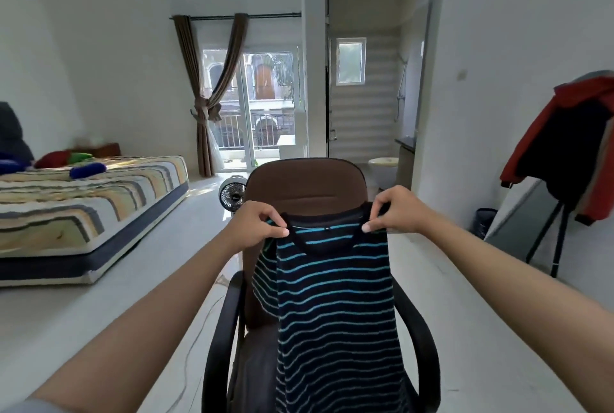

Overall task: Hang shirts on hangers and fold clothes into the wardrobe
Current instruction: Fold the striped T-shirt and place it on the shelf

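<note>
Shirt (335,306): we hold it up by the shoulders, hanging before the chair (307,185).
Left hand (254,225): pinches the collar's left side.
Right hand (397,210): pinches the right.
Rack (564,143): perhaps jackets, far right.

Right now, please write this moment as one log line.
left hand: pinches striped shirt shoulder | right hand: pinches other shoulder | shirt: hangs before brown chair | hanger: unseen

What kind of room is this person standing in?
Most likely a bedroom in a home. A striped mattress lies low at the left, curtains frame a glass balcony door, and an open doorway leads to a bathroom with a toilet.
</note>
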A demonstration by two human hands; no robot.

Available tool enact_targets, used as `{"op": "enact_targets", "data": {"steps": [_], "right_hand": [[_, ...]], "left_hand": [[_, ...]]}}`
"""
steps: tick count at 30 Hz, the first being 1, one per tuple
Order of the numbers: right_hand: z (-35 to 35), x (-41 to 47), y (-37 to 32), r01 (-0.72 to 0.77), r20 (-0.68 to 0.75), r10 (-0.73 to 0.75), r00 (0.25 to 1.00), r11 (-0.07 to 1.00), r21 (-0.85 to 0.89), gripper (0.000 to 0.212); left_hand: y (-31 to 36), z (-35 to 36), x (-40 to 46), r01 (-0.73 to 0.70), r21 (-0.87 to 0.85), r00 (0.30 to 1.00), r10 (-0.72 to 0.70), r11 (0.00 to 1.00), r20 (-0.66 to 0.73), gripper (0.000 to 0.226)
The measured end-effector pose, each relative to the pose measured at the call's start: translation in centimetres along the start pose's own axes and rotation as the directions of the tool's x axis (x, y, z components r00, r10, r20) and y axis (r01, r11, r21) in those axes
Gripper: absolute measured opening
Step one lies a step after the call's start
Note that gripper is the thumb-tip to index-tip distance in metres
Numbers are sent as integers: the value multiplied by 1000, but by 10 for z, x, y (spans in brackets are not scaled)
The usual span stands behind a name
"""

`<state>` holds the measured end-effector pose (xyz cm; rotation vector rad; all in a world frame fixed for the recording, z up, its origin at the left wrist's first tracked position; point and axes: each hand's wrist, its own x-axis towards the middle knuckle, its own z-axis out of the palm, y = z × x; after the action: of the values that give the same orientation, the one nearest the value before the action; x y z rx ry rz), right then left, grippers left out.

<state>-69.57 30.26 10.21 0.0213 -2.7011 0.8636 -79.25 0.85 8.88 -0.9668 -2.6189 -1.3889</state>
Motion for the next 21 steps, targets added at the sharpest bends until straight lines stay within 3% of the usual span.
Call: {"op": "enact_targets", "data": {"steps": [5, 11, 15, 18, 21], "right_hand": [[-18, 2, -8, 39, -61, -34, 998, 996, 82, 24], [-31, 1, -14, 120, -168, -72, 983, 948, 296, 20], [-34, 5, -10, 72, -148, -23, 989, 939, 336, 19], [-33, 7, -7, -74, -10, 81, 997, 950, 304, 18], [-30, 6, -4, -212, 103, 189, 977, 925, 317, 15]], "left_hand": [[27, -10, 4, -29, -11, 998, 29, 1000, -53, 24], [42, -9, 10, -10, -236, 991, -22, 972, -132, 26], [54, -14, 20, 185, -282, 981, -195, 941, -10, 31], [62, -14, 20, 373, -245, 928, -356, 895, 111, 28], [64, -5, 18, 445, -237, 895, -424, 863, 139, 19]]}}
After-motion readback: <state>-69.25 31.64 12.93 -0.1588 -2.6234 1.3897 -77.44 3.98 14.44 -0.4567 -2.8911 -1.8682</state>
